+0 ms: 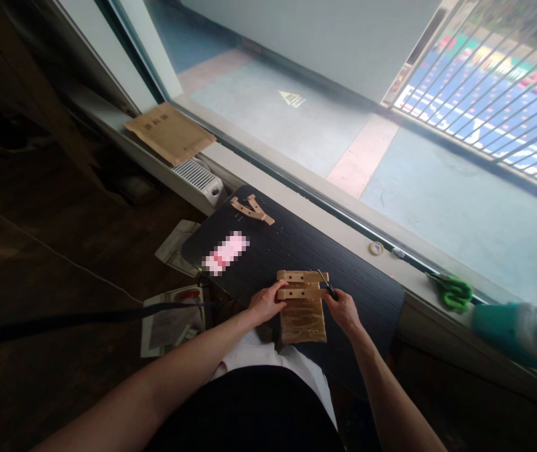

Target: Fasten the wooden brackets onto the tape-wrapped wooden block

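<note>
Near the front edge of the dark table lies a brown board (302, 323) with a shiny surface, seemingly wrapped in clear tape or film. Two pale wooden bars with dark holes cross its upper part, a far bar (292, 276) and a near bar (313, 293). My left hand (266, 303) grips the left end of the near bar and the board's edge. In my right hand (344, 309) is a slim tool with a black handle (331, 291) and thin metal shaft, like a screwdriver. Its shaft slants over the bars' right ends. Some fingertips are hidden.
The black table (357, 276) bears two more wooden bars (254, 210), small scattered bits and a blurred pink item (226, 253). A tape roll (376, 248) and a green cloth (455, 293) lie on the windowsill. A brown envelope (169, 133) rests over the radiator (200, 182).
</note>
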A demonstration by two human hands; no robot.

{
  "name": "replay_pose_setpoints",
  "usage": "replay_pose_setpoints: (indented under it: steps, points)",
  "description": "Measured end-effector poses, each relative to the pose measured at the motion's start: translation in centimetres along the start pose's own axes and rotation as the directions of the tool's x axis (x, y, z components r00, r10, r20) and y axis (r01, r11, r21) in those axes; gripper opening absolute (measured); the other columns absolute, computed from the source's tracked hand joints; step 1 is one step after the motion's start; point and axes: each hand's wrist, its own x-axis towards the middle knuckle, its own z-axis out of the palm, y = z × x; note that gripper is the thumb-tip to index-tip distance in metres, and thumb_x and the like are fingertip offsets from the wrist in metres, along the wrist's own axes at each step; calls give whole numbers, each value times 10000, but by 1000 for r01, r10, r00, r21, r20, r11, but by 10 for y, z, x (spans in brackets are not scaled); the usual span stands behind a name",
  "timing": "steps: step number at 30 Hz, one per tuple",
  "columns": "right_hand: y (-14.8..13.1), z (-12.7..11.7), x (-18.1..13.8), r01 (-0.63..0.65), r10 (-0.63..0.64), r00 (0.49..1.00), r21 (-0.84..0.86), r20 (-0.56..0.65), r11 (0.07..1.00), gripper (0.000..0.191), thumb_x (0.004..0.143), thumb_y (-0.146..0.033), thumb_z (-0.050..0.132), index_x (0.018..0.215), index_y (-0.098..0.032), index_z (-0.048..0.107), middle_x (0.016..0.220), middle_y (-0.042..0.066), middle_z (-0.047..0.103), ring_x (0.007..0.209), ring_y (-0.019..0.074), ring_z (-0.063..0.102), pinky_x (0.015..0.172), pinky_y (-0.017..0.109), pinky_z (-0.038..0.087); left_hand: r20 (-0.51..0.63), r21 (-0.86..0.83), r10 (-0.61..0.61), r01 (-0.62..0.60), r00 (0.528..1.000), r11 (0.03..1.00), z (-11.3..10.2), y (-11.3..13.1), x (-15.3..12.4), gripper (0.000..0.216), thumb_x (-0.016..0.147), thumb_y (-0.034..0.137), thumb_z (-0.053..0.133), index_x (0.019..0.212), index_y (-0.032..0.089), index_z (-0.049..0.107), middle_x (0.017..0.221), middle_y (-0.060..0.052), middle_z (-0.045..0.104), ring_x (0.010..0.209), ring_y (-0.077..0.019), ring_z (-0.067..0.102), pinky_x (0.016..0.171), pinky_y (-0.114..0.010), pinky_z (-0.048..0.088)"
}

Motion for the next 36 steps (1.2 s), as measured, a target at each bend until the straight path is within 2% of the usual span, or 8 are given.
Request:
replay_pose_setpoints:
  steps: [4, 8, 10, 15, 21, 31, 33, 36]
  points:
    - [-4, -3, -2, -8, 8, 1000, -37, 1, 999, 379, 847, -443, 409, 792, -169, 664, 652, 10, 641, 586, 139, 567, 511, 218, 337, 2, 10, -2, 2, 1000, 1000, 0, 1, 0, 522, 734, 268, 602, 1239, 312, 477, 1092, 34, 670, 928, -181, 652, 780, -239, 480]
    - [-11, -16, -11, -30, 26, 999, -162, -32, 986, 405, 868, -421, 377, 1104, -178, 598, 878, 77, 689, 759, 196, 624, 593, 257, 376, 3, 17, 4, -5, 1000, 1000, -1, 2, 1, 526, 734, 266, 601, 1242, 305, 473, 1099, 27, 668, 929, -183, 650, 772, -240, 481]
    - [-17, -23, -18, 0, -4, 1000, -227, -17, 974, 403, 886, -391, 346, 1167, -190, 553, 899, 84, 691, 792, 210, 633, 623, 276, 383, 5, 17, 13, -13, 1000, 1000, -1, 3, 1, 525, 736, 258, 594, 1242, 310, 468, 1110, 31, 663, 926, -178, 651, 769, -237, 480]
    - [-33, -29, -32, 206, -173, 977, -353, 123, 913, 273, 860, -281, 422, 1056, -281, 612, 952, 12, 690, 841, 166, 633, 678, 252, 380, 13, 26, 24, -25, 1000, 999, -2, 3, 1, 536, 735, 249, 583, 1252, 312, 454, 1062, 30, 676, 895, -180, 659, 744, -242, 485]
    - [-44, -27, -29, 303, -243, 952, -463, 188, 833, 269, 872, -217, 404, 1014, -266, 627, 1038, 8, 671, 913, 141, 622, 722, 236, 394, 13, 52, 37, -38, 999, 998, -1, 4, 0, 527, 745, 256, 575, 1252, 305, 440, 1086, 31, 669, 918, -177, 656, 760, -242, 486]
    - [-68, -26, -30, 379, -229, 923, -628, 309, 680, 238, 920, -143, 400, 978, -173, 628, 959, 67, 665, 887, 156, 637, 733, 258, 463, -9, 210, 42, -40, 999, 977, -15, 16, -7, 497, 789, 273, 553, 1274, 254, 446, 1116, -43, 649, 1010, -219, 621, 849, -305, 464]
    - [-79, -24, -29, 408, -221, 909, -646, 353, 645, 186, 922, -214, 468, 1014, -144, 613, 1004, 71, 644, 907, 165, 621, 772, 310, 488, -17, 251, 46, -40, 999, 967, -17, 21, -8, 456, 800, 262, 541, 1250, 255, 466, 1098, -54, 647, 1027, -230, 609, 877, -333, 450]
    - [-93, -21, -26, 444, -196, 887, -658, 418, 608, 293, 887, -341, 553, 1097, -137, 576, 1093, 69, 604, 939, 172, 599, 811, 377, 505, -5, 290, 42, -39, 999, 956, -16, 26, -6, 424, 789, 278, 568, 1207, 256, 495, 1050, -64, 657, 991, -244, 621, 865, -364, 458]
